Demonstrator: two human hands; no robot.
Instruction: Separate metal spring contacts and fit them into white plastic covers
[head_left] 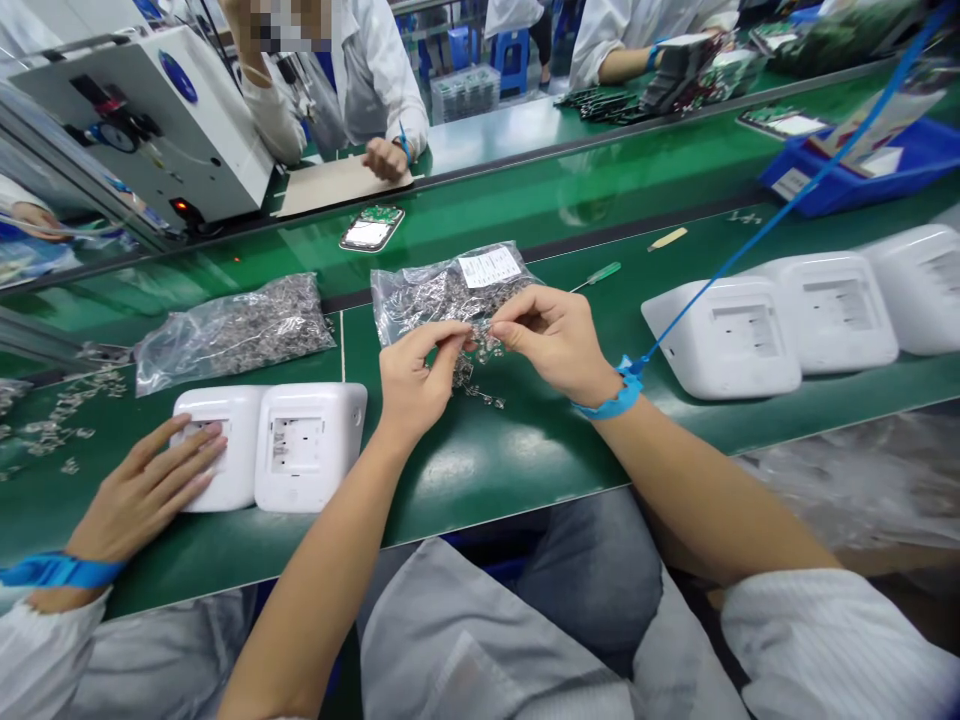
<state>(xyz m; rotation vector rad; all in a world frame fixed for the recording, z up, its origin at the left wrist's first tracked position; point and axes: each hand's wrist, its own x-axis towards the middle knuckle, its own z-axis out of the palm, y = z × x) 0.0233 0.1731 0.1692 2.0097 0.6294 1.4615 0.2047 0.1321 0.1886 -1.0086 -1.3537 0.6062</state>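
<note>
My left hand [415,378] and my right hand [553,338] meet over the green bench, both pinching small metal clips [474,350] pulled from a clear bag of clips [442,290] with a white label. A few loose clips [484,395] lie just below the fingers. My right wrist wears a blue strap [616,400] with a blue cord running up to the right.
Two white plastic housings [307,445] lie at the left; a co-worker's hand [146,490] rests on one. Three more housings [724,335] stand at the right. A second bag of clips [236,330], a green screwdriver [596,275], a white machine [157,120] and blue tray [862,170] lie beyond.
</note>
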